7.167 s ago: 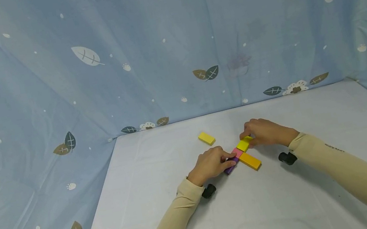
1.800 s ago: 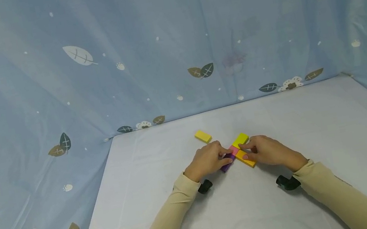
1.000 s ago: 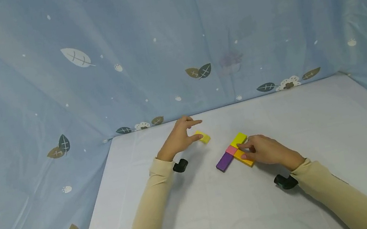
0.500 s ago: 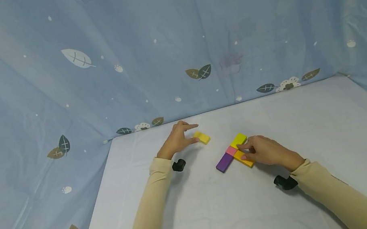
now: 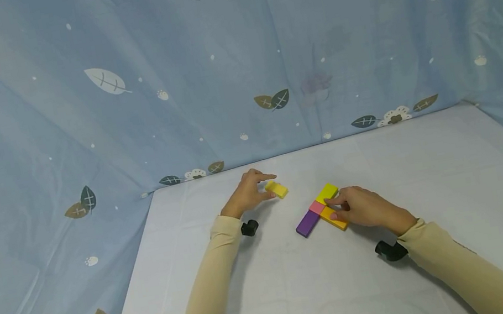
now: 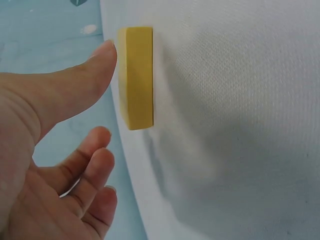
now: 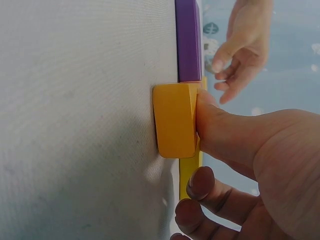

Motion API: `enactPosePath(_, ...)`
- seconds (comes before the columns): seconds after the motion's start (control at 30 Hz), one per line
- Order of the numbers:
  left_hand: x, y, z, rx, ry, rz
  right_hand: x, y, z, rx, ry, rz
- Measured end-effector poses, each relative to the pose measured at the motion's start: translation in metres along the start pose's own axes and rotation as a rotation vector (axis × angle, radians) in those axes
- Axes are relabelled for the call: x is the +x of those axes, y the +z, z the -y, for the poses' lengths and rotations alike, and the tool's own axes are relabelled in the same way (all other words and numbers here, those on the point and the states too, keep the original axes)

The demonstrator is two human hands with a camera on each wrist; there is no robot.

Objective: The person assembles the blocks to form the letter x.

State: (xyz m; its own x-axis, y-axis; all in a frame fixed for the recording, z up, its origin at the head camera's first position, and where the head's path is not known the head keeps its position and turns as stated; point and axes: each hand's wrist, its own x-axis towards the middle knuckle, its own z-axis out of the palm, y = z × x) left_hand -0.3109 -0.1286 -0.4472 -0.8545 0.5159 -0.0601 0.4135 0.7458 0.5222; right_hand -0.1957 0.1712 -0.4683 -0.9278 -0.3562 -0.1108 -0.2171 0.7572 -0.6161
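Note:
My left hand [image 5: 247, 193] is at a loose yellow block [image 5: 278, 190], thumb on the near side and index finger reaching over the far side. In the left wrist view, the thumb is close to the upright-looking yellow block [image 6: 139, 80]; the index finger is hidden there. My right hand [image 5: 368, 205] has its thumb resting on an orange block [image 5: 327, 214], its index fingertip near the joint with a brighter yellow block [image 5: 327, 192]. A small pink block [image 5: 317, 206] sits between that yellow block and a purple block [image 5: 307, 223], all laid flat in a row, with the orange one branching off.
A white cloth covers the table [image 5: 324, 284]. Behind and to the left hangs a blue patterned curtain [image 5: 199, 87]. Dark wrist cameras [image 5: 391, 250] hang beneath both wrists, close to the tabletop.
The left hand has left the purple and pink blocks and gone up-left to the loose yellow block. The right hand has shifted from the brighter yellow block to the orange one, then stayed.

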Motion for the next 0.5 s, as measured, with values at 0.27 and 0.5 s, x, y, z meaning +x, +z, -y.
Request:
enactPosePath(0.27, 0.0026, 0.0047, 0.0007, -0.012, 0.000, -0.004, 0.0001, -0.0002, -0.0009, 0.016, -0.013, -0.006)
enactPosePath(0.5, 0.0074, 0.0080, 0.0023, -0.009, 0.020, -0.005, -0.0009, -0.0009, -0.0004, 0.025, -0.016, -0.006)
